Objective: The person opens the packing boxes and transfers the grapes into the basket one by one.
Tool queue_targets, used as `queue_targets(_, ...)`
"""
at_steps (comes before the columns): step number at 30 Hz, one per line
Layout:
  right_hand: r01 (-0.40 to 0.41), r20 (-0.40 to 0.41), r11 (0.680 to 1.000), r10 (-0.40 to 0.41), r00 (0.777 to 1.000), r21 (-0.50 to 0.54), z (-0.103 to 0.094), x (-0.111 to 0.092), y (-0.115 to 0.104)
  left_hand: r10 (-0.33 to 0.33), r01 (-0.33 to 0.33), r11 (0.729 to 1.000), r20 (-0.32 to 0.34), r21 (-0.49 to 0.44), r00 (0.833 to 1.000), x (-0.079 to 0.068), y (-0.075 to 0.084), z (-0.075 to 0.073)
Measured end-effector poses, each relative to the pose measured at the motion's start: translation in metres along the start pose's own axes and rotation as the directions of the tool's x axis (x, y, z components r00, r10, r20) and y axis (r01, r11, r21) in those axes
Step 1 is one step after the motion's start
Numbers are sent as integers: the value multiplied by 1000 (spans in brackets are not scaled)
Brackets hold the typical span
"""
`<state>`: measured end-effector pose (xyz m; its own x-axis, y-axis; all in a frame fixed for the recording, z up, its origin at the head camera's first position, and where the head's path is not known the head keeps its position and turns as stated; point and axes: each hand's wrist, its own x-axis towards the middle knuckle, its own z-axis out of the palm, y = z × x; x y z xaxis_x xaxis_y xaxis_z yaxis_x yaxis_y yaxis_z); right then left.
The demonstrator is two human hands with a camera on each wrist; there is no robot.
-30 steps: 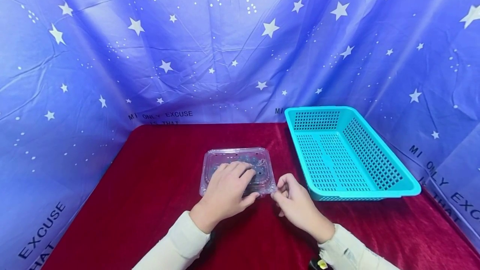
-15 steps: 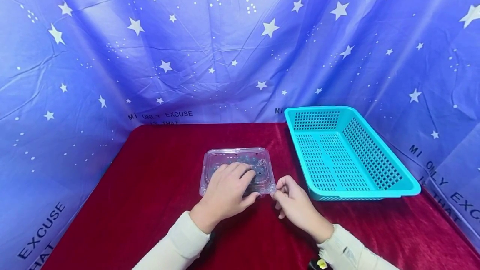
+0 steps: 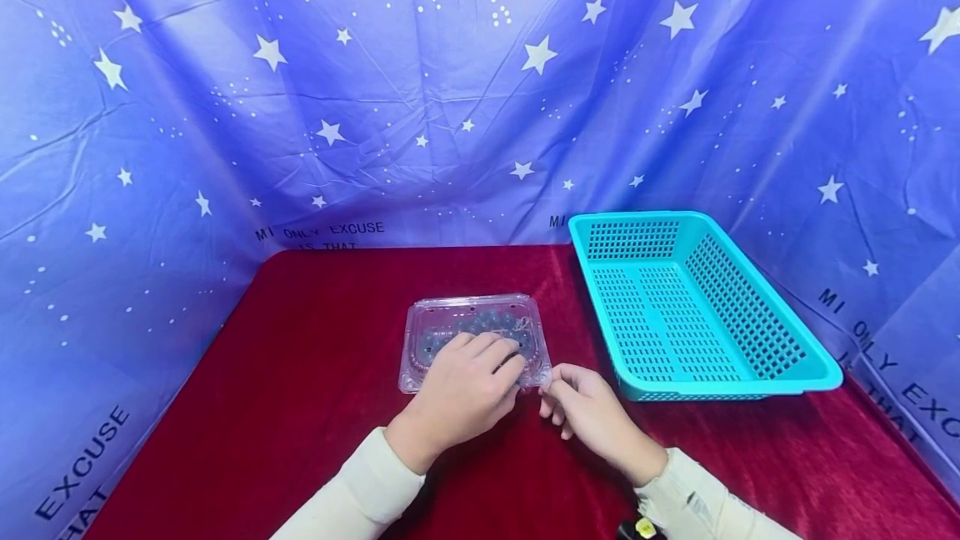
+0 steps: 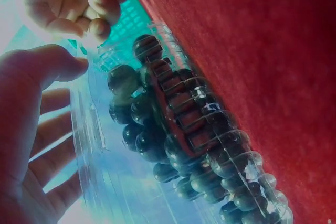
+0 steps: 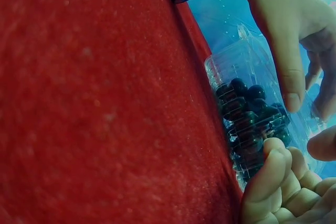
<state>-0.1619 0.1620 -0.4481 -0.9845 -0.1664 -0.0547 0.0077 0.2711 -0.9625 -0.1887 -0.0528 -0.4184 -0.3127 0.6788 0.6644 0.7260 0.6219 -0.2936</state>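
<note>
Left hand: unclenched, yours [image 3: 463,390] reaches over the front of the box [image 3: 474,301], fingers spread above its clear top, thumb at the front rim.
Right hand: yours [image 3: 588,417] pinches the near right corner of that rim between thumb and forefinger, the other fingers loosely bent below.
Clear box: it sits flat in front of you on the red tablecloth [image 3: 322,373], dark round fruit [image 4: 152,142] showing through its plastic walls.
Turquoise basket: it stands to the right, near your right hand and apart from the box.
Corner work: you appear to be parting the rim; steady the box lightly with the left, then ease the pinched edge up slowly.
Thin plastic: a sharp tug could tip the box and spill the fruit; heavy pressing could buckle the top.
Catch: too small to tell whether the corner is loose.
</note>
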Motion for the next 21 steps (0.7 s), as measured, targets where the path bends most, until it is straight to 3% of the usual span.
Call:
queue_targets(9, -4, 5, 1000, 4, 1000, -8, -1, 0, 1, 61, -61, 998, 5, 4, 998, 1, 4, -1)
queue_targets(21, 5, 12, 1000, -5, 1000, 12, -1, 0, 0, 69, -70, 997, 22, 43, 997, 1, 7, -1)
